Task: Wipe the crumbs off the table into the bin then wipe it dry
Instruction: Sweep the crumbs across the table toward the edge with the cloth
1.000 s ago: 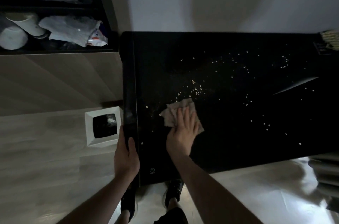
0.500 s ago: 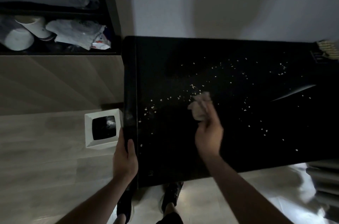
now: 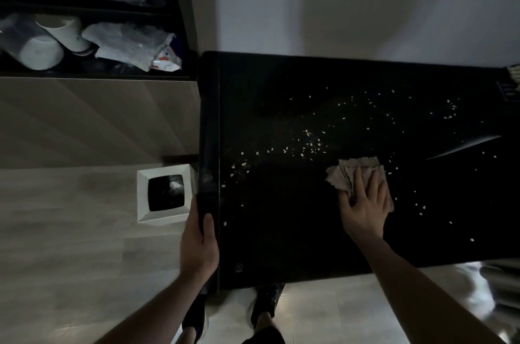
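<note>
A black glossy table [image 3: 281,245] fills the middle and right. Pale crumbs [image 3: 309,146] are scattered over it, thickest in a band from the left edge toward the centre and thinner at the far right. My right hand [image 3: 364,203] lies flat, palm down, pressing a folded beige cloth [image 3: 349,170] onto the tabletop near the middle. My left hand [image 3: 198,242] grips the table's left edge, thumb on top. A white square bin [image 3: 143,197] with a dark liner stands on the floor just left of that edge.
A dark shelf unit [image 3: 180,20] at upper left holds white cups [image 3: 42,42] and a crumpled plastic bag [image 3: 132,45]. A white wall [image 3: 365,0] runs behind the table. My black shoes [image 3: 267,304] show on the pale floor below the table's near edge.
My right hand lifted the cloth from the left-centre of the table, carried it rightward, and now presses it flat further right. The left hand kept its hold on the table edge.
</note>
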`<state>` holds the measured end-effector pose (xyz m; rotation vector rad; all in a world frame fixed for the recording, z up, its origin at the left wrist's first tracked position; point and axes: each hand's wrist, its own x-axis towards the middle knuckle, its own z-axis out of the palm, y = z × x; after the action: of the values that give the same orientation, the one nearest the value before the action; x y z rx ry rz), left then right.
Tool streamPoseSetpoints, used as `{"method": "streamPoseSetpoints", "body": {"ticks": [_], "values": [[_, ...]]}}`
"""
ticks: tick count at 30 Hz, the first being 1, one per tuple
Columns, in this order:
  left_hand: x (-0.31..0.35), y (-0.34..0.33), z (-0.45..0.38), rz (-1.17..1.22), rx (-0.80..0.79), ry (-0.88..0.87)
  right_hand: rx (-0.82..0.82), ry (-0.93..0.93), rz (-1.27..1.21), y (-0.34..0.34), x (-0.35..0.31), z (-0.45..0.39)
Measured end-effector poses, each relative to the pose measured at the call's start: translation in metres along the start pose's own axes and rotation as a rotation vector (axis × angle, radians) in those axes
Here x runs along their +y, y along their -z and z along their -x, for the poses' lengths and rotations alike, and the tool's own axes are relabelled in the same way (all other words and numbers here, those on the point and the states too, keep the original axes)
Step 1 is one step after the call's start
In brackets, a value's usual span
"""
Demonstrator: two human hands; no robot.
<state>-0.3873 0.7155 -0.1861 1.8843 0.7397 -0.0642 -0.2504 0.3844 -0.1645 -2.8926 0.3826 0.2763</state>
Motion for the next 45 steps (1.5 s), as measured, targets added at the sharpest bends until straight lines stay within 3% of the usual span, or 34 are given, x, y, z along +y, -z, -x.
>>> {"method": "streamPoseSetpoints", "body": {"ticks": [5,10,15,18,22,25,28,33,38,45], "values": [[0.000,0.001,-0.001,0.033,-0.014,0.037,0.075,0.041,-0.011,-0.021,-0.033,0.036],[0.005,0.004,0.002,0.098,-0.020,0.085,0.013,0.024,-0.118,-0.044,-0.101,0.091],[0.001,0.005,0.000,0.102,-0.024,0.043,0.011,0.149,-0.399,-0.060,-0.204,0.135],[-0.011,0.005,-0.002,0.137,-0.045,0.021,-0.117,0.175,-0.691,-0.057,-0.257,0.137],[0.003,0.005,0.000,0.077,-0.040,0.032,-0.224,0.077,-1.020,-0.025,-0.261,0.118],[0.007,0.006,0.002,0.069,-0.022,0.028,-0.060,0.047,-1.070,0.002,-0.222,0.092],[0.002,0.004,0.001,0.071,-0.033,0.052,0.084,0.033,-0.952,0.017,-0.169,0.050],[0.005,0.004,0.001,0.089,-0.030,0.051,0.217,0.060,-0.484,0.020,-0.097,-0.015],[0.000,0.003,-0.002,0.077,-0.014,0.037,-0.037,0.044,-0.080,-0.004,-0.078,-0.028],[-0.001,0.003,-0.002,0.087,-0.017,0.017,-0.002,0.032,-0.182,-0.029,-0.134,0.011]]}}
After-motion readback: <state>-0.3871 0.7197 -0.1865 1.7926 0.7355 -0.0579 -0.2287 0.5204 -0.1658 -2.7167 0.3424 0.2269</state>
